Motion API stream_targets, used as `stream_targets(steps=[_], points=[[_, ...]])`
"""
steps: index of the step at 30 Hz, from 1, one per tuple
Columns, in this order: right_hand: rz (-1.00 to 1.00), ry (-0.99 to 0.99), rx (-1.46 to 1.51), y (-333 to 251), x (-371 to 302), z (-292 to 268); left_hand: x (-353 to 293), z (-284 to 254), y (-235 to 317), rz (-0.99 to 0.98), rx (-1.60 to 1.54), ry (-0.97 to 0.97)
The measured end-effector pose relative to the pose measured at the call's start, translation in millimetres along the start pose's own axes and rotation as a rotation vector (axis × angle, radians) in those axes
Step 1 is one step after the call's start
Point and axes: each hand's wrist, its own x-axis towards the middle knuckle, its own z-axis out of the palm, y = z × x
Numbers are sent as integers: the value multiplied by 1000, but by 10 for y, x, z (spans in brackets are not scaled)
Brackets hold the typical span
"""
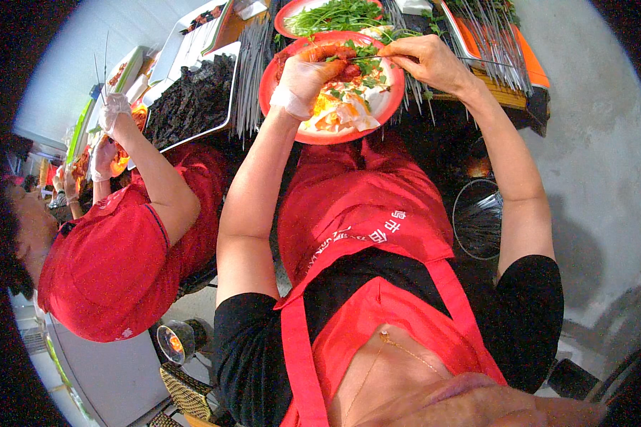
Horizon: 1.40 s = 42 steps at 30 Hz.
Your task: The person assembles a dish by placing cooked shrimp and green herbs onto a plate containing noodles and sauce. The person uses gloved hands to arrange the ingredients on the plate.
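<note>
My left hand (305, 80), in a clear plastic glove, is closed on reddish marinated food, perhaps meat, over a red-rimmed white plate (393, 91). My bare right hand (427, 62) pinches a thin metal skewer (367, 57) whose other end points into that food; the tip is hidden. Green herb leaves (369, 65) lie around the food and between my hands. On the near part of the plate sits crumpled white and orange food (338, 110), too blurred to name exactly.
Behind stands a second red-rimmed plate (283, 25) with green herbs (335, 18). Bundles of metal skewers (249, 85) lie left and right of the plates. A white tray of dark strips (192, 99) is to the left, beside a co-worker in red (114, 263) with gloved hands.
</note>
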Motion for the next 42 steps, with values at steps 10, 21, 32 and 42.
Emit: stream_targets(steps=[10, 21, 32, 42], points=[[-100, 27, -200, 15, -39, 12, 144, -119, -186, -171, -548, -73], [-171, 109, -414, 7, -81, 73, 137, -11, -201, -140, -475, 19], [152, 185, -210, -42, -188, -217, 87, 52, -29, 133, 40, 302], [61, 137, -374, -313, -45, -96, 62, 118, 17, 421, 605, 359]])
